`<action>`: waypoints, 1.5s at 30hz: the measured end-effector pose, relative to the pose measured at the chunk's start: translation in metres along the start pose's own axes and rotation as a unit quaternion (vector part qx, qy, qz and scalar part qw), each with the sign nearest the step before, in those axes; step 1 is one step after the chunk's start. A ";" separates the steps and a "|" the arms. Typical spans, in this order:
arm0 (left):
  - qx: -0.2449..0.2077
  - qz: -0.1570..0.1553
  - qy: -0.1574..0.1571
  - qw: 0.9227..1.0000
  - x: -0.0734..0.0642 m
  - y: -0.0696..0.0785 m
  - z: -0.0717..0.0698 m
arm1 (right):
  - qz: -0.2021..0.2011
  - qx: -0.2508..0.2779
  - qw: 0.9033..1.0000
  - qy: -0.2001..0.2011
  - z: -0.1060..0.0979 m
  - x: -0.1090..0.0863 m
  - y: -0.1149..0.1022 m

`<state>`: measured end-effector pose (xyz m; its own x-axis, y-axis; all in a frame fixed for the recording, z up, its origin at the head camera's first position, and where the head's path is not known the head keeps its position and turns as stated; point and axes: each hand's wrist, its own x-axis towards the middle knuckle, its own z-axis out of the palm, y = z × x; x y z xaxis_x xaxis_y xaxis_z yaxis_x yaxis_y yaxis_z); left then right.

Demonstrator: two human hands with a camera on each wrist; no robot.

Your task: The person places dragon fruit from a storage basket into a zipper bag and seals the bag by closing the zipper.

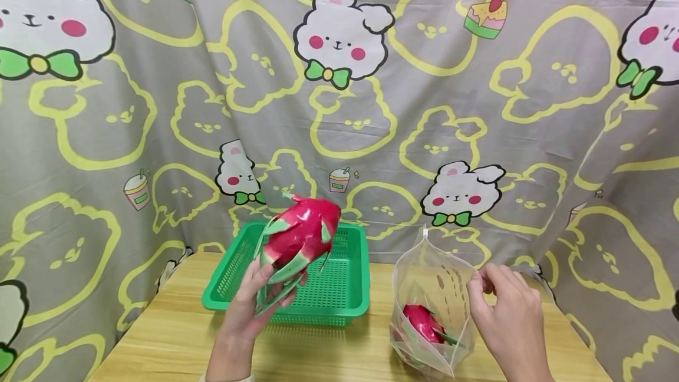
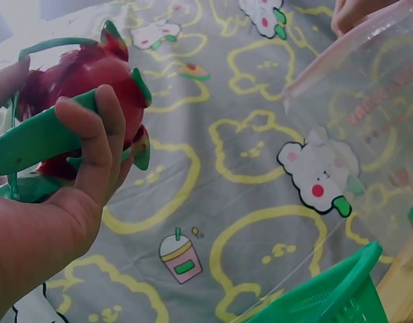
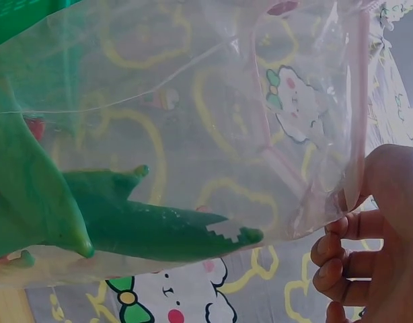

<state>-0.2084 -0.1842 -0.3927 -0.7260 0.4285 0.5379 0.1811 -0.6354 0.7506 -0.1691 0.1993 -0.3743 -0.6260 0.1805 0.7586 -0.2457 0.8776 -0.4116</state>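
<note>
My left hand (image 1: 248, 305) grips a red dragon fruit (image 1: 307, 230) by its green-leafed lower end and lifts it above the basket. In the left wrist view, fingers (image 2: 92, 145) curl round the leaves of that fruit (image 2: 75, 70). At the right, my right hand (image 1: 510, 314) pinches the upper edge of a clear zip bag (image 1: 432, 270), whose mouth stands apart. Inside the bag lies another dragon fruit (image 1: 422, 323). Its long green leaves (image 3: 146, 225) show through the plastic in the right wrist view, where thumb and forefinger meet on the bag's rim.
Behind my left hand, a green plastic basket (image 1: 362, 287) with perforated walls stands on the wooden table (image 1: 318, 358). A grey curtain (image 1: 339, 128) with cartoon bears hangs behind the table and along both sides.
</note>
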 end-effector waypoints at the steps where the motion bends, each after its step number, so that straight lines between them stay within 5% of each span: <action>1: -0.002 0.000 -0.001 1.000 0.000 0.000 0.001 | 0.000 0.000 1.000 0.000 0.000 0.000 0.000; 27: -0.009 -0.039 -0.008 0.999 0.010 -0.016 0.021 | -0.002 0.002 1.000 -0.008 0.001 0.000 -0.002; 35: -0.002 -0.025 -0.035 0.999 0.013 -0.022 0.026 | -0.005 0.001 1.000 -0.009 0.001 -0.001 -0.002; 45: 0.007 -0.032 -0.029 0.999 0.014 -0.027 0.030 | -0.001 0.001 1.000 -0.012 0.001 0.000 -0.002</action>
<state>-0.2035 -0.1413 -0.3936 -0.6970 0.5049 0.5092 0.1443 -0.5968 0.7893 -0.1696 0.1970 -0.3743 -0.6428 0.1678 0.7475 -0.2481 0.8776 -0.4103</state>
